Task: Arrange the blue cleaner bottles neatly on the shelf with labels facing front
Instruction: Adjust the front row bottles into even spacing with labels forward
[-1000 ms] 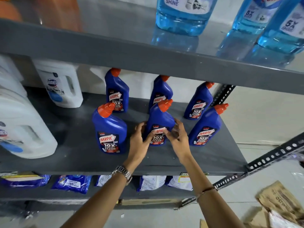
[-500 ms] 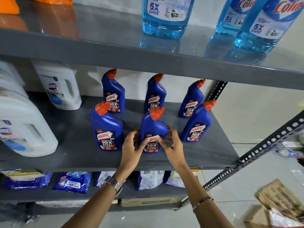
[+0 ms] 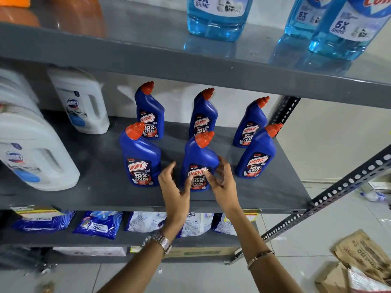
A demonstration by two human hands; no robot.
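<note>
Six dark blue Harpic bottles with orange caps stand upright in two rows on the grey middle shelf [image 3: 264, 193], labels facing me. The back row has a left bottle [image 3: 148, 115], a middle bottle [image 3: 203, 115] and a right bottle [image 3: 251, 123]. In front stand a left bottle [image 3: 139, 157], a middle bottle [image 3: 198, 155] and a right bottle [image 3: 258, 157]. My right hand [image 3: 224, 185] holds the front middle bottle's right side, thumb on its label. My left hand [image 3: 175, 193] is at that bottle's left side, fingers spread off it, thumb by the label.
White jugs [image 3: 82, 102] [image 3: 31, 155] fill the shelf's left part. Light blue cleaner bottles [image 3: 215, 17] [image 3: 342, 28] stand on the shelf above. Pouches [image 3: 97, 225] lie on the shelf below. A slotted metal brace [image 3: 349, 180] slants at the right, with crumpled cardboard [image 3: 359, 261] on the floor.
My left hand's fingers have come off the front middle bottle and spread. The bottle stands in the same spot between its neighbours. The view has tilted slightly upward.
</note>
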